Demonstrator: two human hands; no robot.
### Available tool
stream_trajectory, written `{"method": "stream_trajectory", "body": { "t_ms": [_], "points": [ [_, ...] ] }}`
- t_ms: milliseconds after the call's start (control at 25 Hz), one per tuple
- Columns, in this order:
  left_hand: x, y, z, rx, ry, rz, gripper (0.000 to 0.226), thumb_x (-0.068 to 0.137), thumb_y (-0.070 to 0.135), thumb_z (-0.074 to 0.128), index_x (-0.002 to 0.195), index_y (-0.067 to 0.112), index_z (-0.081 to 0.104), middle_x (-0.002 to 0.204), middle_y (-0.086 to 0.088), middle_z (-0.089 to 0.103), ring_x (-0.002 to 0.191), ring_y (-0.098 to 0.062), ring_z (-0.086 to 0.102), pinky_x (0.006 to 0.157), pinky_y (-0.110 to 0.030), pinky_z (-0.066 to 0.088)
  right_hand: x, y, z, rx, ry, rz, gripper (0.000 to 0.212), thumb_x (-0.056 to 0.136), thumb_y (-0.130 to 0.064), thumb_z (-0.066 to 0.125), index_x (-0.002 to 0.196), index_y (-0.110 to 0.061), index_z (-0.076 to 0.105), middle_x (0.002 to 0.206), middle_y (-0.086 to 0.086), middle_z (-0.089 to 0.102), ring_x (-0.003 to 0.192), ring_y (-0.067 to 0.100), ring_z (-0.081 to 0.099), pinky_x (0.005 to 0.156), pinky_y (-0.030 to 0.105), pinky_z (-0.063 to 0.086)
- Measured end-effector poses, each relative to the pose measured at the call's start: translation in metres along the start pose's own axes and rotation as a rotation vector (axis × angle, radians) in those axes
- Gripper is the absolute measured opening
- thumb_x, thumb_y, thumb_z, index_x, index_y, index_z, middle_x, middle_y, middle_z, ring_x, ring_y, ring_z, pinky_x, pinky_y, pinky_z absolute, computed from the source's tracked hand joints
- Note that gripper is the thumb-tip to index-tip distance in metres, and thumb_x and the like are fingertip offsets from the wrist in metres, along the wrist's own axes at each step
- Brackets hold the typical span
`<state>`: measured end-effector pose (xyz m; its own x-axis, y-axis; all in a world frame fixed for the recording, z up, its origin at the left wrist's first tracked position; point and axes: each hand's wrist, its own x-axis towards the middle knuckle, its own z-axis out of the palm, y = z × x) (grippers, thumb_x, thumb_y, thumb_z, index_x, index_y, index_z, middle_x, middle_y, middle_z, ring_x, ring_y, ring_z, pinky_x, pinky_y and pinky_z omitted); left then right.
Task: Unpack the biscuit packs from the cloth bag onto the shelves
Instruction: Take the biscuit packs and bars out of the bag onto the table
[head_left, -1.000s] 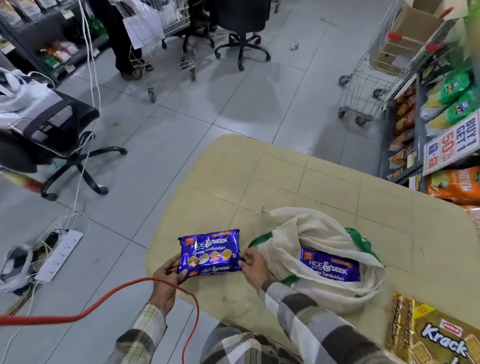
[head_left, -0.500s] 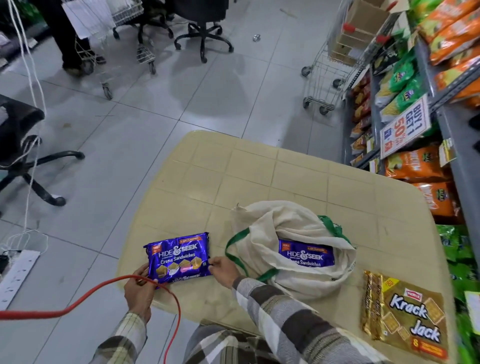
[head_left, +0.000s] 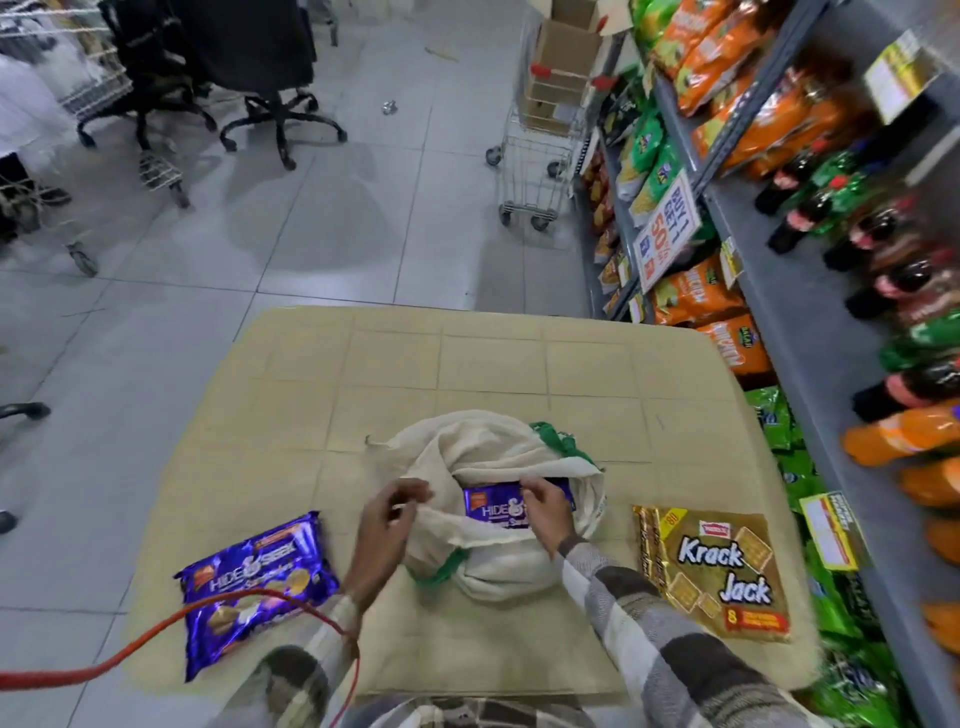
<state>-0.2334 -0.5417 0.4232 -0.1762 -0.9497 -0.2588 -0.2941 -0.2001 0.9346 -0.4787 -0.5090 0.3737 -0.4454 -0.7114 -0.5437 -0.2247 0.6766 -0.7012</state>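
Biscuit pack (head_left: 498, 506) in the cloth bag (head_left: 498, 551), lower centre of the frame, with both hands at the bag's mouth.

Nearest, at lower left, a purple pack (head_left: 257, 582) lies flat on the table (head_left: 363, 374) with a red cable (head_left: 156, 631) across it; at lower right lies a gold cracker pack (head_left: 714, 569). Just beyond, the left hand (head_left: 387, 525) is half-curled at the bag's left rim, fingers loosely bent; blur hides whether it pinches the cloth. The right hand (head_left: 545, 512) lies over the pack in the opening, fingers curved on it, though a firm hold cannot be confirmed. It would go best to pin the rim back with the left hand, take the pack by its long edge and lift it straight up clear of the folds. The shelves (head_left: 769, 249) run up the right side.
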Motion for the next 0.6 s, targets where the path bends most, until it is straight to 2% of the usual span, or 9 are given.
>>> {"method": "stream_trajectory", "body": {
  "t_ms": [80, 160, 280, 360, 400, 520, 600],
  "points": [
    [0.007, 0.010, 0.055, 0.158, -0.328, 0.006, 0.021, 0.095, 0.006, 0.052, 0.107, 0.012, 0.068, 0.109, 0.000, 0.071, 0.102, -0.008, 0.064, 0.086, -0.016, 0.048, 0.010, 0.017, -0.018, -0.082, 0.049, 0.034, 0.031, 0.092, -0.003, 0.051, 0.121, -0.003, 0.062, 0.122, 0.014, 0.062, 0.117, 0.032, 0.057, 0.103, 0.039, 0.045],
    [0.016, -0.004, 0.097, 0.322, -0.422, -0.085, 0.024, 0.095, 0.004, 0.051, 0.112, 0.007, 0.067, 0.116, -0.007, 0.066, 0.107, -0.015, 0.060, 0.088, -0.014, 0.042, 0.016, 0.028, -0.030, -0.157, 0.104, 0.052, 0.035, 0.089, -0.004, 0.053, 0.124, -0.002, 0.059, 0.127, 0.019, 0.055, 0.124, 0.034, 0.049, 0.110, 0.041, 0.037],
    [0.022, -0.023, 0.125, 0.463, -0.250, -0.231, 0.023, 0.086, 0.009, 0.049, 0.104, 0.004, 0.063, 0.115, -0.019, 0.057, 0.115, -0.034, 0.051, 0.093, -0.029, 0.036, 0.024, 0.048, -0.037, -0.236, 0.051, 0.173, 0.047, 0.086, -0.012, 0.057, 0.130, 0.004, 0.055, 0.137, 0.022, 0.048, 0.129, 0.036, 0.044, 0.113, 0.039, 0.033],
    [0.019, -0.024, 0.133, 0.474, -0.105, -0.330, 0.037, 0.086, 0.010, 0.051, 0.122, 0.001, 0.056, 0.127, -0.020, 0.047, 0.124, -0.037, 0.043, 0.106, -0.036, 0.032, 0.025, 0.059, -0.039, -0.273, -0.038, 0.220, 0.046, 0.083, -0.017, 0.059, 0.125, 0.002, 0.059, 0.134, 0.021, 0.056, 0.124, 0.034, 0.052, 0.108, 0.038, 0.041],
    [0.014, -0.020, 0.133, 0.430, -0.056, -0.392, 0.045, 0.085, 0.011, 0.054, 0.129, -0.001, 0.051, 0.128, -0.021, 0.047, 0.125, -0.037, 0.043, 0.107, -0.039, 0.033, 0.024, 0.064, -0.038, -0.292, -0.066, 0.211, 0.043, 0.083, -0.020, 0.060, 0.121, 0.000, 0.062, 0.130, 0.019, 0.060, 0.120, 0.033, 0.055, 0.105, 0.037, 0.044],
    [0.001, -0.029, 0.131, 0.329, -0.029, -0.536, 0.061, 0.069, 0.028, 0.058, 0.120, -0.003, 0.055, 0.109, -0.018, 0.061, 0.106, -0.035, 0.059, 0.092, -0.036, 0.046, 0.020, 0.072, -0.041, -0.323, -0.100, 0.166, 0.050, 0.084, -0.039, 0.066, 0.120, -0.005, 0.064, 0.126, 0.015, 0.064, 0.117, 0.030, 0.059, 0.100, 0.033, 0.047],
    [0.002, -0.050, 0.128, 0.405, -0.075, -0.557, 0.065, 0.068, 0.035, 0.051, 0.125, 0.002, 0.054, 0.119, -0.018, 0.066, 0.108, -0.035, 0.062, 0.095, -0.039, 0.049, 0.022, 0.076, -0.041, -0.320, -0.136, 0.162, 0.060, 0.082, -0.050, 0.066, 0.124, -0.008, 0.061, 0.130, 0.013, 0.062, 0.120, 0.029, 0.058, 0.101, 0.033, 0.047]
  ]
}}
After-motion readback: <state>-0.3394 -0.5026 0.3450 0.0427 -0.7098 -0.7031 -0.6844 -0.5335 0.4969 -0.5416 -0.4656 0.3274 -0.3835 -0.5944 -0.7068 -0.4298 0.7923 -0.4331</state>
